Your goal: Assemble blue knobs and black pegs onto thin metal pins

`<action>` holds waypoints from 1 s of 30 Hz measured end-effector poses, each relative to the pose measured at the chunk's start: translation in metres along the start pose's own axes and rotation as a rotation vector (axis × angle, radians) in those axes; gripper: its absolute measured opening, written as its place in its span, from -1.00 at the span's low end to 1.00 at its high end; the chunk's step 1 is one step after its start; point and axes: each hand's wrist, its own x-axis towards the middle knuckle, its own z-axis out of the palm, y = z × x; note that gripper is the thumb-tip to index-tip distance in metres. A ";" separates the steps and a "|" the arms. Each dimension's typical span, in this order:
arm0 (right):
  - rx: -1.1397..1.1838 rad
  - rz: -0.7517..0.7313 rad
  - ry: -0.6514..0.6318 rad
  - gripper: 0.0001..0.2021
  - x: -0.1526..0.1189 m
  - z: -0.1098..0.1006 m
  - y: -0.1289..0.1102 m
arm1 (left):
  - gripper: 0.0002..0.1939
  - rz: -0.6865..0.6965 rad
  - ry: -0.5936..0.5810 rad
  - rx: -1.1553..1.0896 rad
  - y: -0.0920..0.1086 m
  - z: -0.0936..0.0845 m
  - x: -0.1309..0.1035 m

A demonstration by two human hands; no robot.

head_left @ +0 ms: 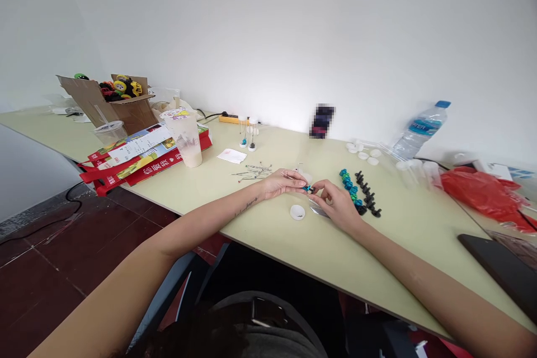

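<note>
My left hand (285, 183) pinches one end of a small metallic-blue part (308, 188) just above the table. My right hand (335, 204) closes its fingertips on the other end, where something dark shows; the fingers hide most of it. In front of the hands lies a white round cap (297, 212) with tiny dark bits inside. A thin metal tool (319, 210) is partly covered by my right hand. Right of that hand, blue and green parts (351, 185) form a row beside a row of black parts (368, 194). Thin metal rods (254, 172) are scattered left of my left hand.
Two clear tubes (252, 135) stand behind the rods near white paper (232, 155). A drink cup (187, 140), red bag (146, 165) and cardboard box (130, 114) occupy the left. Rightward are white caps (373, 161), a water bottle (419, 131), red plastic (478, 190) and a phone (499, 265).
</note>
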 end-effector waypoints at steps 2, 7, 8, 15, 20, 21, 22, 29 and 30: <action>-0.015 -0.008 -0.002 -0.83 0.000 0.001 0.001 | -0.71 0.012 -0.005 0.007 0.000 0.000 0.000; -0.004 0.018 -0.002 -0.81 0.000 0.001 0.000 | -0.71 0.016 0.000 0.009 -0.001 -0.001 0.000; -0.012 0.018 -0.006 -0.80 0.000 0.000 0.000 | -0.71 0.015 0.000 0.007 -0.001 -0.001 0.000; -0.031 0.020 -0.054 -0.70 0.000 -0.002 -0.004 | -0.69 0.016 -0.011 0.010 0.000 -0.001 0.000; -0.004 0.044 -0.029 -0.80 0.000 0.000 -0.004 | -0.72 0.004 0.024 -0.012 0.001 0.000 -0.001; -0.002 0.047 -0.034 -0.81 0.000 0.000 -0.004 | -0.72 0.004 0.024 -0.009 0.001 0.000 -0.001; -0.004 0.050 -0.041 -0.80 0.000 -0.001 -0.004 | -0.71 0.006 0.018 -0.001 0.001 0.000 -0.001; -0.011 0.034 -0.077 -0.70 0.001 -0.001 -0.003 | -0.66 0.011 -0.015 0.028 0.000 -0.002 0.000; -0.014 0.040 -0.063 -0.75 0.001 -0.001 -0.003 | -0.68 0.011 -0.009 0.022 0.001 -0.002 0.000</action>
